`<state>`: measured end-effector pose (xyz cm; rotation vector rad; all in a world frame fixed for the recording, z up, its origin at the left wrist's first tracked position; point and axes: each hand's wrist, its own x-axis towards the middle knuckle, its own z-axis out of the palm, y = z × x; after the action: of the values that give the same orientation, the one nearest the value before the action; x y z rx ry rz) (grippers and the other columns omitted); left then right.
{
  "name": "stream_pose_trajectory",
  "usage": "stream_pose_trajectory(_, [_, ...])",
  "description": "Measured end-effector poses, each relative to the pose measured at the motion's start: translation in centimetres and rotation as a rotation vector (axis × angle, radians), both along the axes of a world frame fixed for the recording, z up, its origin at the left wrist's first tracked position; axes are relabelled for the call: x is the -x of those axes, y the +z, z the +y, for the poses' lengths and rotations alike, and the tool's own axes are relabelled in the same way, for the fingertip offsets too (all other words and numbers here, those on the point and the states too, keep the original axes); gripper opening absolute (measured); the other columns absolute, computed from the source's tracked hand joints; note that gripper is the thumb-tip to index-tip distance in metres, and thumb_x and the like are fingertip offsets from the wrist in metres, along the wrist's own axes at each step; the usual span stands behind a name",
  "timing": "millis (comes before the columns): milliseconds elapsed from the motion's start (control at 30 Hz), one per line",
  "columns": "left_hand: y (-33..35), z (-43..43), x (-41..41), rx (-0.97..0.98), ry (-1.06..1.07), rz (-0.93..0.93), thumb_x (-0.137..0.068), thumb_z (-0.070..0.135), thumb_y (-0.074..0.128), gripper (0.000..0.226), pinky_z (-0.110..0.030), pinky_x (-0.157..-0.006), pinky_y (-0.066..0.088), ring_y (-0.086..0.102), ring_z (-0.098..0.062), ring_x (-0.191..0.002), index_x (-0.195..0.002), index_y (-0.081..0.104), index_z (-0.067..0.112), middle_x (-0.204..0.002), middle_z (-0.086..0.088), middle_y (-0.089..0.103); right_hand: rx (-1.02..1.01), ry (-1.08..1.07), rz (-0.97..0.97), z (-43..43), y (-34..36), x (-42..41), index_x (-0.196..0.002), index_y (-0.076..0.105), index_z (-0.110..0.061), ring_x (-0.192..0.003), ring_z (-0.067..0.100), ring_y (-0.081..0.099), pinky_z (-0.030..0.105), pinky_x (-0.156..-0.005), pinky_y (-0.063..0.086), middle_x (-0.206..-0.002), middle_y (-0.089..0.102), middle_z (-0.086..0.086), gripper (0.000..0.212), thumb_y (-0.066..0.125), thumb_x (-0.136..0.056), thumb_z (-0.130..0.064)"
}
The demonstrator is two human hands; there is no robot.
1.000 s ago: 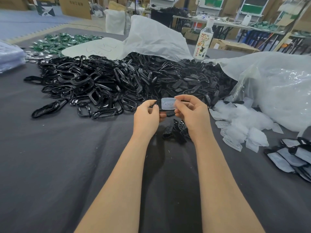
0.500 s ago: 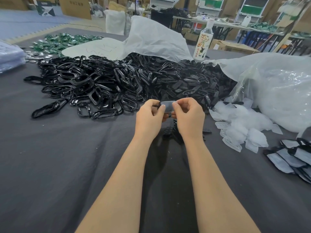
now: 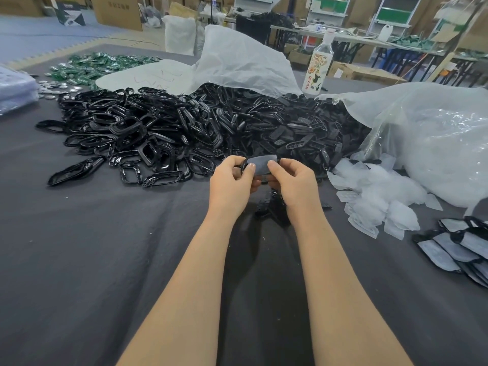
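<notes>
Both hands meet over the middle of a dark grey cloth-covered table (image 3: 92, 260). My left hand (image 3: 231, 183) and my right hand (image 3: 291, 183) pinch one small part between them: a black plastic frame with a translucent grey-white pad (image 3: 260, 163) lying on its face. Both thumbs press on the pad's near edge, and the fingers curl behind the frame. A few small black pieces (image 3: 269, 207) lie on the cloth just under my hands, partly hidden by my right wrist.
A wide heap of black plastic frames (image 3: 163, 133) fills the table beyond my hands. Loose translucent pads (image 3: 377, 196) spill from a clear bag (image 3: 435, 138) at right. Finished grey-faced parts (image 3: 456, 247) lie far right. A bottle (image 3: 318, 70), green circuit boards (image 3: 97, 67) and white sheeting stand behind.
The hands have drawn close together around the part. The translucent pad, held up flat a second ago, now lies on the black frame with both thumbs on it.
</notes>
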<state>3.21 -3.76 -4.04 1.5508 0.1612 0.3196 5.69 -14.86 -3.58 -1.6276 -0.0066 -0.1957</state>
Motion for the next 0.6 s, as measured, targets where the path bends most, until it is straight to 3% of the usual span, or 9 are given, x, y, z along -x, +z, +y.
stream_pose_trajectory(133, [0.01, 0.07, 0.09, -0.009, -0.007, 0.007, -0.095, 0.015, 0.06, 0.013, -0.024, -0.07, 0.058, 0.068, -0.006, -0.071, -0.108, 0.056, 0.015, -0.086, -0.006, 0.07, -0.029, 0.021, 0.031, 0.03, -0.01, 0.02, -0.083, 0.067, -0.02, -0.071, 0.01, 0.067, 0.021, -0.065, 0.054, -0.081, 0.071, 0.001, 0.008, 0.065, -0.089, -0.015])
stream_pose_trajectory(233, [0.04, 0.13, 0.05, 0.013, -0.02, 0.01, -0.095, 0.011, 0.059, 0.013, -0.021, -0.069, 0.057, 0.067, -0.002, -0.066, -0.107, 0.056, 0.013, -0.085, -0.003, 0.069, -0.058, 0.048, 0.052, -0.01, 0.02, 0.05, -0.089, 0.067, -0.016, -0.072, 0.013, 0.066, 0.021, -0.063, 0.051, -0.085, 0.071, 0.005, 0.003, 0.064, -0.089, -0.015])
stream_pose_trajectory(400, [-0.03, 0.11, 0.0, 0.008, -0.031, 0.013, -0.095, 0.01, 0.058, 0.011, -0.025, -0.073, 0.058, 0.067, -0.005, -0.069, -0.104, 0.058, 0.015, -0.082, -0.001, 0.068, -0.114, 0.019, 0.044, -0.04, 0.25, 0.11, -0.086, 0.066, -0.019, -0.062, 0.003, 0.064, 0.013, -0.056, 0.048, -0.077, 0.069, -0.002, 0.007, 0.063, -0.09, -0.015])
stream_pose_trajectory(600, [0.0, 0.06, 0.13, 0.016, -0.034, 0.009, -0.095, 0.014, 0.059, 0.006, -0.021, -0.069, 0.057, 0.067, -0.002, -0.066, -0.099, 0.058, 0.018, -0.08, -0.002, 0.069, -0.026, 0.008, -0.012, 0.15, 0.14, 0.18, -0.082, 0.065, -0.021, -0.064, 0.002, 0.064, 0.016, -0.062, 0.052, -0.078, 0.068, -0.003, 0.016, 0.059, -0.093, -0.011])
